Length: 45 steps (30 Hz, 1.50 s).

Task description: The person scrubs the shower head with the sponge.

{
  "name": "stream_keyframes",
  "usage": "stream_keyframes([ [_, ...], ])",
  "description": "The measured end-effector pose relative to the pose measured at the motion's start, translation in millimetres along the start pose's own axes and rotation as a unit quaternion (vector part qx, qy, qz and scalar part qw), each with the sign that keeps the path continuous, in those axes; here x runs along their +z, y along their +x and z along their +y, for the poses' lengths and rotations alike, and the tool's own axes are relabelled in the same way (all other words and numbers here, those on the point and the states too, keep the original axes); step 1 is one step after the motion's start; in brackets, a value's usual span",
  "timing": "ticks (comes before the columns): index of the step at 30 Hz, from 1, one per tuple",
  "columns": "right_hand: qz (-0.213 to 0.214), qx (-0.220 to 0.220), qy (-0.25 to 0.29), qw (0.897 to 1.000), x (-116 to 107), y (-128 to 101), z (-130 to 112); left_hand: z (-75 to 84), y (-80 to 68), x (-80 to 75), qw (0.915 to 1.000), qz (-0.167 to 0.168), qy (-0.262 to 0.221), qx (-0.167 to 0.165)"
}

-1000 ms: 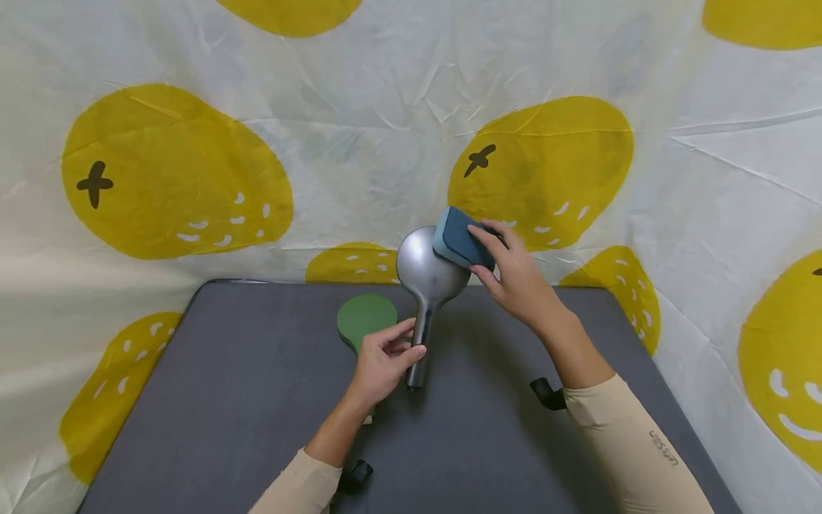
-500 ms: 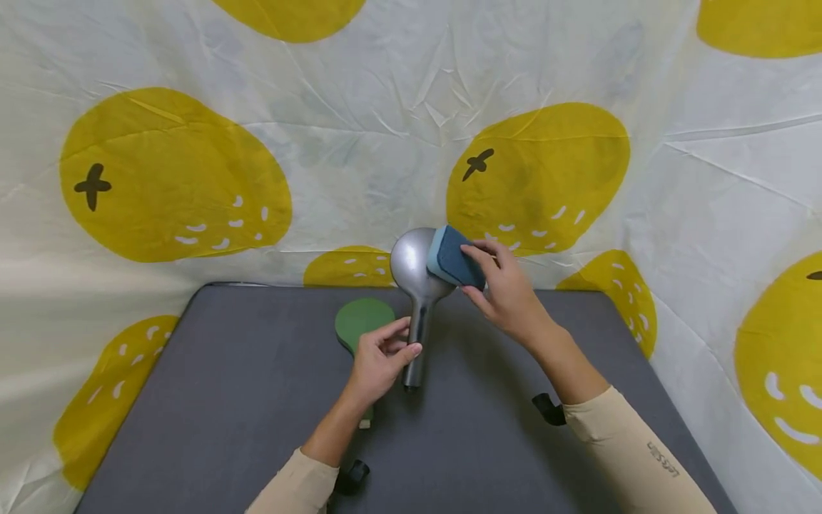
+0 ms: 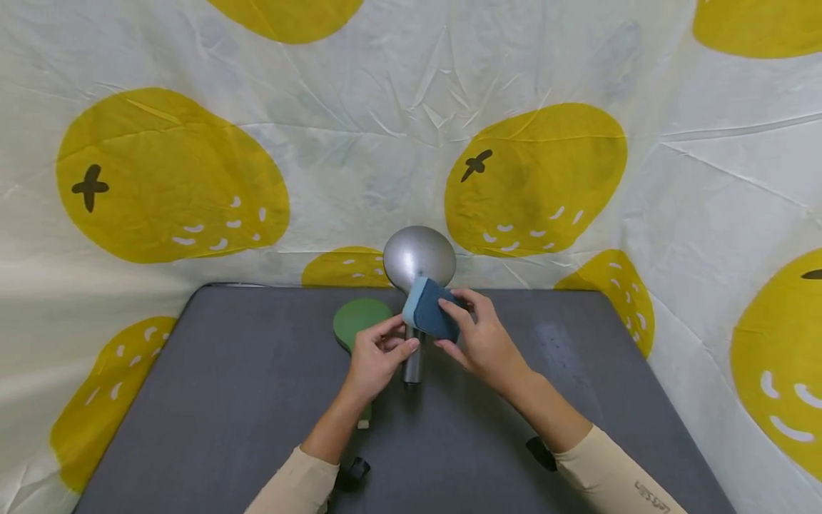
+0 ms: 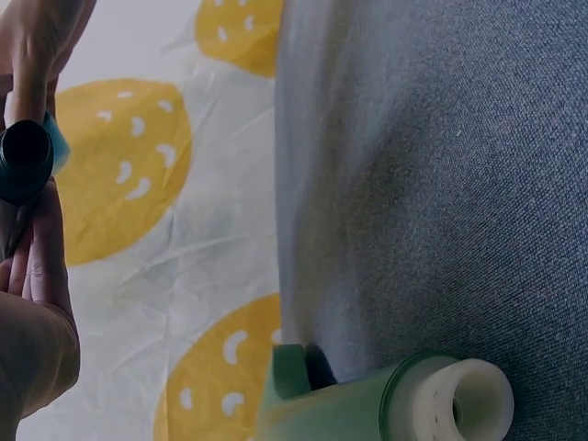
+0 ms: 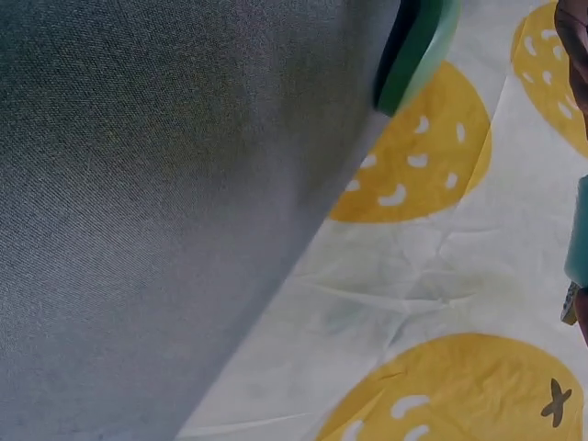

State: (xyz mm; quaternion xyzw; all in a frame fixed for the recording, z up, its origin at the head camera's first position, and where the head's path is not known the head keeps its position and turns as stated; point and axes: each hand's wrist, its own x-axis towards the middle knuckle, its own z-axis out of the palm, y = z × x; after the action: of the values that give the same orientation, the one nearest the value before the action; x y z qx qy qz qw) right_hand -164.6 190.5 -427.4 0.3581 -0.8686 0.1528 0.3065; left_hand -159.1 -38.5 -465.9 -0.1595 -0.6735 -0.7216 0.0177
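Hands first: the left hand (image 3: 375, 353) is gripping the grey handle of a silver shower head (image 3: 419, 258), fingers and thumb curled round the stem, and is holding it upright with the handle's lower end just above, or perhaps touching, the worktop (image 3: 225, 421); the head view is not settling which. In the left wrist view the left hand (image 4: 32, 303) is showing only as a palm and fingers at the frame's edge, with the dark handle end (image 4: 23, 161) beside it.

The right hand (image 3: 481, 343) is pinching a blue sponge (image 3: 430, 310) between thumb and fingers and is pressing it against the neck of the shower head, just below the round silver face and right above the left hand's fingers.

Going by size, a pale cloth printed with big yellow fruit shapes (image 3: 167, 175) is hanging behind and to both sides. The dark grey worktop is lying in front of it. A second shower head, green (image 3: 359, 321), is lying flat on the worktop, partly hidden by the left hand; its white-tipped handle end (image 4: 464, 400) is showing close up in the left wrist view, and its green edge (image 5: 418, 46) is showing in the right wrist view. Beige sleeves (image 3: 616, 475) are covering both forearms.
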Motion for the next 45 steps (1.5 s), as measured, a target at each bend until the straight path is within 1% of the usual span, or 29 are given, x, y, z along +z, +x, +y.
stream_keyframes([
  [6,-0.006,-0.006,-0.015,1.000,-10.0,5.1,-0.1,0.0,0.7,-0.3,0.9998,-0.005,-0.011,0.017],
  [11,0.013,-0.007,-0.011,1.000,-18.2,14.3,8.4,0.6,0.7,1.2,0.9998,0.000,-0.012,0.013],
  [15,0.020,0.009,0.002,1.000,-25.8,23.4,19.3,0.6,-0.1,2.7,0.9999,-0.006,-0.004,0.014],
  [18,0.006,0.036,0.016,0.999,-31.7,31.2,28.1,-0.1,-1.8,3.3,0.9998,-0.009,0.008,0.014],
  [22,-0.024,0.071,0.038,0.996,-37.4,40.4,40.5,-2.3,-5.7,2.7,0.9993,-0.014,0.030,0.018],
  [25,-0.038,0.086,0.062,0.994,-40.7,47.3,49.9,-4.5,-7.9,1.9,0.9985,-0.022,0.044,0.022],
  [28,-0.053,0.100,0.083,0.990,-45.4,56.3,57.1,-5.9,-8.1,1.9,0.9982,-0.029,0.048,0.022],
  [32,-0.071,0.115,0.085,0.987,-52.1,67.7,61.9,-7.1,-8.3,1.7,0.9983,-0.032,0.045,0.018],
  [36,-0.077,0.118,0.081,0.987,-56.4,73.7,62.6,-7.8,-8.7,0.7,0.9983,-0.035,0.043,0.016],
  [39,-0.078,0.114,0.074,0.988,-57.6,73.6,61.8,-7.6,-7.7,0.0,0.9979,-0.035,0.050,0.022],
  [45,-0.072,0.084,0.054,0.992,-54.3,64.5,54.8,-10.1,-7.4,0.5,0.9970,-0.032,0.066,0.022],
])
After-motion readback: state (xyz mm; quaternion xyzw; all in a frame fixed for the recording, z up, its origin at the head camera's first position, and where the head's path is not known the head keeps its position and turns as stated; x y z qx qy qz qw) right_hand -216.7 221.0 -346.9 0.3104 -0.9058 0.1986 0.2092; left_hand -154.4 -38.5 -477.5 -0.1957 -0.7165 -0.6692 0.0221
